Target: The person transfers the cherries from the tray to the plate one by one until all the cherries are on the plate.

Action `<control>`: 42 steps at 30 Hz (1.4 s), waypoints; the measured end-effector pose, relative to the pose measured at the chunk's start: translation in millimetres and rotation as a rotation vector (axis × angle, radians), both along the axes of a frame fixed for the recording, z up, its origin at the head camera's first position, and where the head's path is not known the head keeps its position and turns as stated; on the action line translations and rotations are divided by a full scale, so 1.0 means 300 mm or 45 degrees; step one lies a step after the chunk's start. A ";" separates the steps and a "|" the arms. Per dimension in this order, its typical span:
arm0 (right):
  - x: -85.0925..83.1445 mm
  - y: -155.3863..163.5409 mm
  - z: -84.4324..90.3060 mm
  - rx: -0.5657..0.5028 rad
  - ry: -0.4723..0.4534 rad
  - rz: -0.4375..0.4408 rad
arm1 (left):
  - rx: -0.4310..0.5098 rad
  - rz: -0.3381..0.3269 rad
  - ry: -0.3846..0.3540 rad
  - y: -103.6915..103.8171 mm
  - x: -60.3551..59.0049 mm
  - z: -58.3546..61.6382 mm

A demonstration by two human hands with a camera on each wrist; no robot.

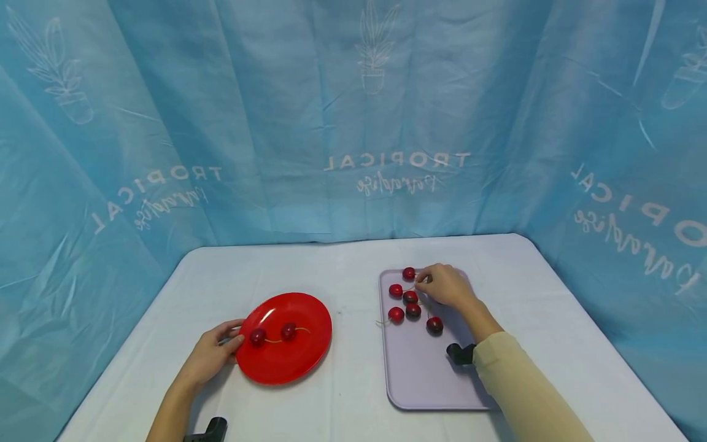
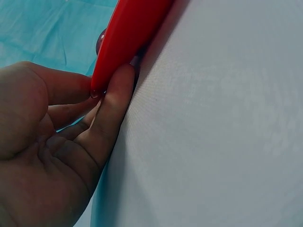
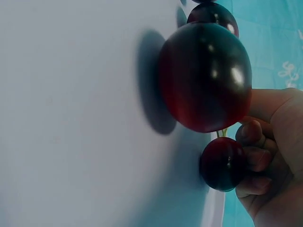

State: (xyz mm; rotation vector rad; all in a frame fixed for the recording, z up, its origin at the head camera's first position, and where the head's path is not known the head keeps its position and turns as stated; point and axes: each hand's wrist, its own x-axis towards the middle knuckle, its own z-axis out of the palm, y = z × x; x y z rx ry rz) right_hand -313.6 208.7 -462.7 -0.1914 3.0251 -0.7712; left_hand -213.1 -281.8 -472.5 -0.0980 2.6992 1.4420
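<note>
My left hand (image 1: 212, 350) grips the near-left rim of a red plate (image 1: 282, 368). In the left wrist view, thumb and fingers lie on either side of the plate's edge (image 2: 123, 42). Two dark red cherries (image 1: 288, 331) with stems lie on it. My right hand (image 1: 447, 285) is over the far end of a pale purple tray (image 1: 420, 380), thumb and forefinger pinched together at a thin cherry stem beside the farthest cherry (image 1: 409, 274). In the right wrist view, a large near cherry (image 3: 206, 78) hides those fingertips; another cherry (image 3: 222, 164) overlaps the curled fingers.
More cherries lie loose on the tray's far half, one dark cherry (image 1: 434, 325) closest to the right forearm. One cherry's (image 1: 396, 315) stem crosses the tray's left rim. A white cloth (image 1: 353, 393) covers the table, and blue printed curtains (image 1: 353, 202) surround it.
</note>
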 end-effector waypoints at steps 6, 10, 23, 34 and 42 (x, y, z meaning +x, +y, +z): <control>0.003 0.008 -0.012 -0.152 -0.012 -0.009 | 0.019 -0.002 -0.011 -0.001 0.004 0.003; 0.006 0.013 -0.012 -0.235 0.006 -0.015 | 0.027 -0.004 -0.004 0.002 0.007 0.008; -0.004 0.018 0.023 -0.304 0.071 -0.031 | 0.041 0.008 0.015 0.012 -0.005 0.027; 0.031 -0.008 0.007 -0.444 0.077 0.050 | 0.050 0.042 -0.044 0.011 0.009 -0.002; 0.019 -0.032 0.030 -0.531 0.102 0.067 | 0.034 0.043 -0.060 0.013 0.007 0.010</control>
